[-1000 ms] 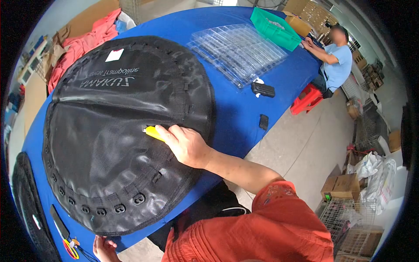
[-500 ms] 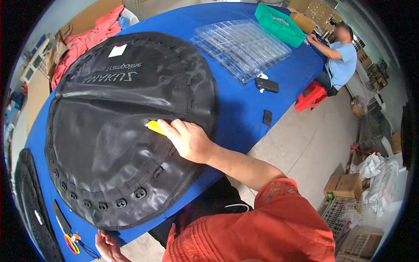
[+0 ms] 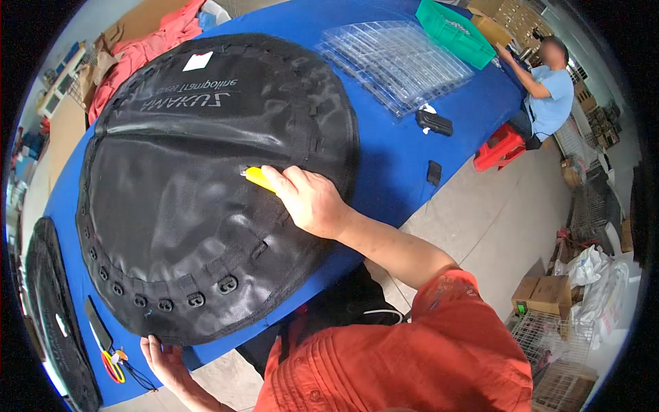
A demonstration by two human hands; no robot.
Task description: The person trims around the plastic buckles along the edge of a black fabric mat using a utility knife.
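Observation:
A large round black trampoline mat (image 3: 178, 199) with printed lettering, a white label and plastic buckles along its rim lies before me. My right hand (image 3: 312, 199) is closed around a yellow utility knife (image 3: 261, 179) over the mat's middle, its tip pointing left. At the mat's near edge, my left hand (image 3: 167, 362) has its fingers on the rim, seemingly pinching it; the underside is hidden. Left of that hand lie scissors (image 3: 114, 367) with red and yellow handles beside a dark blade (image 3: 98, 326).
The blue table (image 3: 391, 168) also holds clear plastic trays (image 3: 398, 65), a green bin (image 3: 456, 38), a black case (image 3: 434, 123) and a folded black piece (image 3: 58, 323) at left. Another person (image 3: 549, 89) sits at the far right on a red stool (image 3: 500, 145).
My left hand has moved up onto the mat's near rim. The view has shifted slightly; my right hand still holds the utility knife over much the same part of the mat.

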